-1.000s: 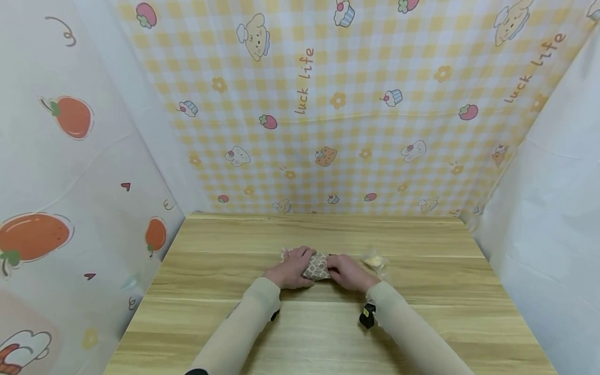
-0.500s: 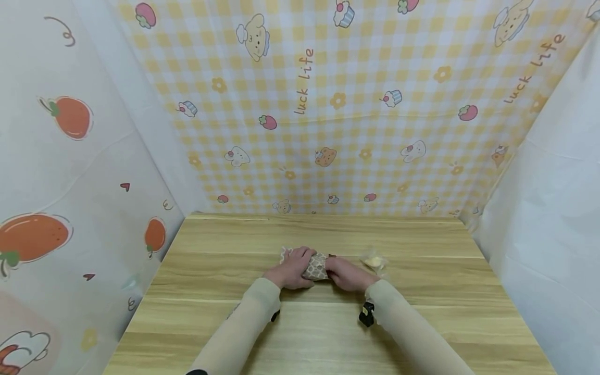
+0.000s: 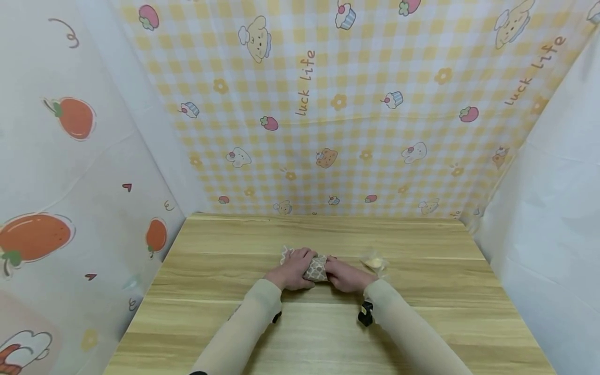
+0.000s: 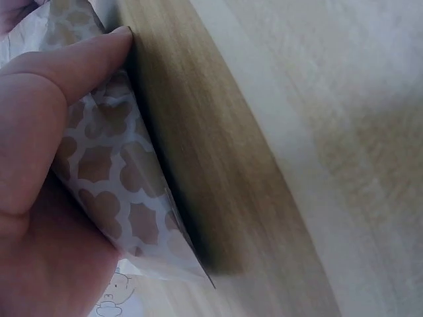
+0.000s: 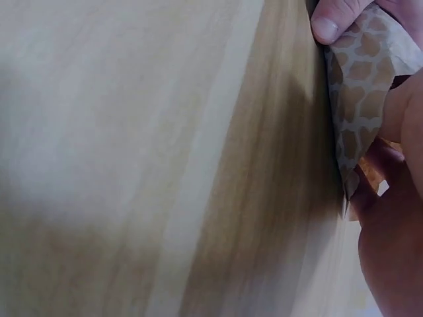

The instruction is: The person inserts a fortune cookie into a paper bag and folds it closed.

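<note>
A paper bag (image 3: 316,270) with a brown and white lattice print lies on the wooden table. My left hand (image 3: 294,270) grips it from above, thumb along the near side; the left wrist view shows this thumb across the printed paper (image 4: 99,165). At the bag's right end is my right hand (image 3: 349,276), its fingers curled at the bag's mouth. In the right wrist view, an orange-brown item (image 5: 372,173) shows between these fingers beside the bag's open edge (image 5: 360,86). Most of that item is hidden, so its kind is unclear.
A small clear plastic wrapper (image 3: 375,262) with something pale yellow in it lies just right of my right hand. The wooden table (image 3: 323,333) meets a yellow checked cloth (image 3: 337,130) at the back, with white sheets on both sides.
My right hand has shifted slightly left, further over the bag's mouth. A dark reddish bit seen by its fingertips half a second ago is now mostly covered. My left hand keeps its grip.
</note>
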The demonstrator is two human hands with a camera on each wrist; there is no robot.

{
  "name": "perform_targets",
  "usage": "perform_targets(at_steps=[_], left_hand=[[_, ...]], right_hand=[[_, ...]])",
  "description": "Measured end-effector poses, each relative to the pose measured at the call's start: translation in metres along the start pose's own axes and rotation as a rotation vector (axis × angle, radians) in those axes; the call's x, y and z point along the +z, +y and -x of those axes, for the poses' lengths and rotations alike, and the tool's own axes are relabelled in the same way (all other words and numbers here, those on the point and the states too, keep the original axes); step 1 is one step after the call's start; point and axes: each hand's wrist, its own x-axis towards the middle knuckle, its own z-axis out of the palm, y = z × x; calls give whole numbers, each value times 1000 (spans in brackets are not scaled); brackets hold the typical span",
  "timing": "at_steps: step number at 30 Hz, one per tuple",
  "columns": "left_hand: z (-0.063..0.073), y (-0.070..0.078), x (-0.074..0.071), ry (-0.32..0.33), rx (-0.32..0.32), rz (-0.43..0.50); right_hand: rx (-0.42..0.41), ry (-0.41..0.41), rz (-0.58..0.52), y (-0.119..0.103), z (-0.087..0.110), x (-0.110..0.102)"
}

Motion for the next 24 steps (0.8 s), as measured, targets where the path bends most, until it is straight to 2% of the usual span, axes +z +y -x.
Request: perform_targets(at_steps=[5,9,12,15,22,24], left_hand=[[2,1,1,15,-7,31],[2,2,0,21,-6,41],[2,2,0,20,-11,37],[1,3,0,22,-18,16],[0,6,1,23,-34,-29],[0,5,2,31,-33,-37]], right_hand=[[-71,52,5,11,3,8],[-18,24,-24,1,-1,2],[49,-10,-28,-9,-5,-3],[79,-29,-8,-11,-6,-4],[6,-57,24,-6,-7,3],[15,-64,23,-10,-9,2]])
